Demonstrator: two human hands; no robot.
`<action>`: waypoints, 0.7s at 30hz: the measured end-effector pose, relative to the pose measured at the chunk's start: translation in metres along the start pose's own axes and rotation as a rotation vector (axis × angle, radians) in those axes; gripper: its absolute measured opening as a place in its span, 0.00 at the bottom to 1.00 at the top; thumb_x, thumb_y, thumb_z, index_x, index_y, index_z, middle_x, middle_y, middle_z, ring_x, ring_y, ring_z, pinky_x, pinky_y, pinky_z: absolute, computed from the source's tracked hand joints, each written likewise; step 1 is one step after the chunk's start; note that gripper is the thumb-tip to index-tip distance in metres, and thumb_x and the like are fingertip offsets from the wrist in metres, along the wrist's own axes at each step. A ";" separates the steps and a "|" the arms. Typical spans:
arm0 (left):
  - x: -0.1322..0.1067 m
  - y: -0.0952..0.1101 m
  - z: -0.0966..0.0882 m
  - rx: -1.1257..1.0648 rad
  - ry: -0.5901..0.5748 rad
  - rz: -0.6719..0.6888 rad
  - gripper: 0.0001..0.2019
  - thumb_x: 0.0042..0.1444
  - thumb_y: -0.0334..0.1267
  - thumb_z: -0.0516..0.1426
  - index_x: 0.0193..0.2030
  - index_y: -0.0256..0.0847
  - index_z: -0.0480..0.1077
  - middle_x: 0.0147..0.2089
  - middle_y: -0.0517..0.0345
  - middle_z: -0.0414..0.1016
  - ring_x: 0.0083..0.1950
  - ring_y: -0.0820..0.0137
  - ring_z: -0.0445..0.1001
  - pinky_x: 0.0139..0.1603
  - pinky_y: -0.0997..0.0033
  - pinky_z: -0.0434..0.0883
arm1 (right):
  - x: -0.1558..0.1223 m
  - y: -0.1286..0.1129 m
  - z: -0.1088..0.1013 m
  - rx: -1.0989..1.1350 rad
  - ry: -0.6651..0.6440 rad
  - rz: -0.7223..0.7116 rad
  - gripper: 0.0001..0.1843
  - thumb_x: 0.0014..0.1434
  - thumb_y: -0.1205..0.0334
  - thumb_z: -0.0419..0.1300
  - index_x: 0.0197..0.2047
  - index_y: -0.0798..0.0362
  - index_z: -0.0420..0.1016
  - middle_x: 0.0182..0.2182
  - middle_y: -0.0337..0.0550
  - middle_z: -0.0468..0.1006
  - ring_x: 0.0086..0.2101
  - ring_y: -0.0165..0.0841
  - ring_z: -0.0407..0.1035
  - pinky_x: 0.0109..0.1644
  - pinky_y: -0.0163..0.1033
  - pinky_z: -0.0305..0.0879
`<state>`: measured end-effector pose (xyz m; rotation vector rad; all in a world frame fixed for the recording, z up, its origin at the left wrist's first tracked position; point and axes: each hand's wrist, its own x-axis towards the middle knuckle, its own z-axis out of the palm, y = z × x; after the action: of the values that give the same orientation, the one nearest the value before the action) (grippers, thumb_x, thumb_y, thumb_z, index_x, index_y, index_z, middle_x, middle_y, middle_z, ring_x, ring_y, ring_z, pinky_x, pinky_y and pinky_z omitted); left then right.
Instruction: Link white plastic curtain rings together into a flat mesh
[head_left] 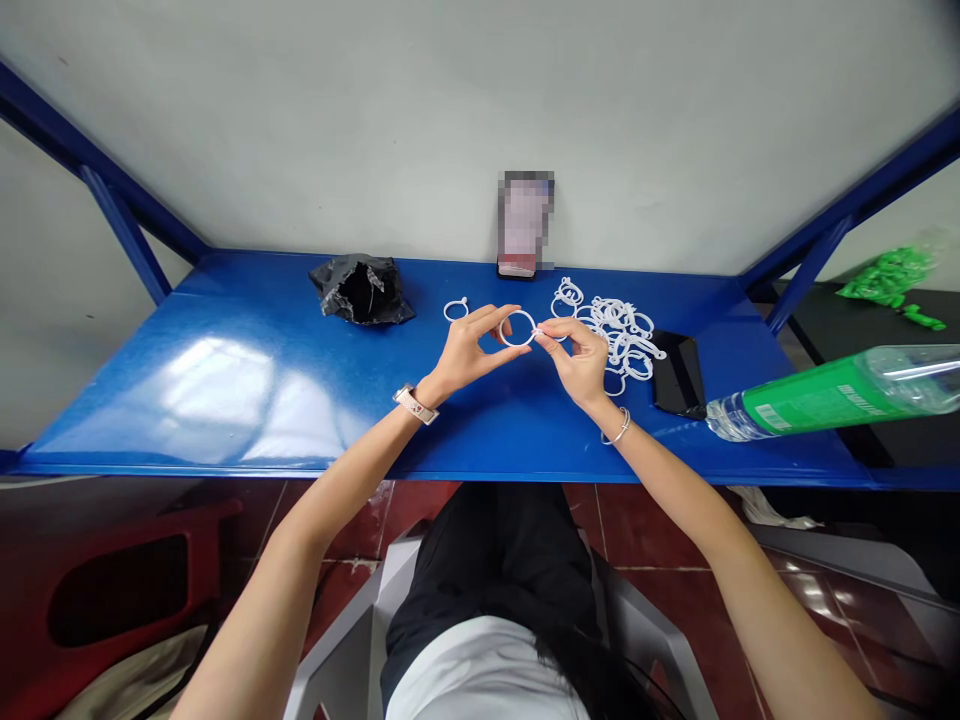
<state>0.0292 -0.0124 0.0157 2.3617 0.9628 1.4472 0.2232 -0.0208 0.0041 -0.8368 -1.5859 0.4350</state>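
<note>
Over the blue table (225, 380) both my hands hold one white plastic ring (517, 328) between them. My left hand (469, 350) pinches the ring's left side with thumb and fingertips. My right hand (579, 355) pinches its right side, fingers curled. A pile of several white rings (622, 335) lies just right of my right hand. A single white ring (455, 309) lies on the table behind my left hand.
A crumpled black bag (361, 288) sits at the back left of centre. A phone (525, 222) leans on the wall. A black phone (677, 373) lies flat at right, next to a plastic bottle with a green label (825, 392). Green parts (892, 275) lie on a black surface far right.
</note>
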 end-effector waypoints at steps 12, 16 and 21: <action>-0.001 0.002 0.000 0.010 -0.026 -0.064 0.25 0.60 0.56 0.62 0.54 0.38 0.75 0.34 0.56 0.77 0.31 0.72 0.73 0.37 0.70 0.73 | -0.001 -0.001 0.000 -0.074 -0.024 0.040 0.15 0.63 0.46 0.63 0.32 0.47 0.79 0.33 0.41 0.83 0.36 0.37 0.78 0.44 0.47 0.76; 0.000 0.002 0.001 0.012 -0.051 -0.108 0.26 0.59 0.57 0.62 0.55 0.39 0.74 0.34 0.56 0.77 0.33 0.71 0.73 0.39 0.69 0.73 | -0.001 0.000 0.000 -0.079 -0.027 0.050 0.15 0.63 0.46 0.63 0.33 0.47 0.78 0.34 0.42 0.83 0.37 0.38 0.79 0.45 0.48 0.76; -0.001 -0.002 0.004 -0.048 -0.089 -0.183 0.29 0.61 0.58 0.60 0.59 0.37 0.72 0.37 0.54 0.78 0.35 0.70 0.74 0.42 0.68 0.75 | -0.001 0.001 0.001 -0.080 -0.027 0.041 0.13 0.64 0.49 0.63 0.33 0.48 0.77 0.35 0.42 0.84 0.38 0.37 0.79 0.46 0.45 0.75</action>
<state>0.0316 -0.0109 0.0114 2.2185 1.0761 1.2723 0.2225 -0.0211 0.0027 -0.9292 -1.6218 0.4160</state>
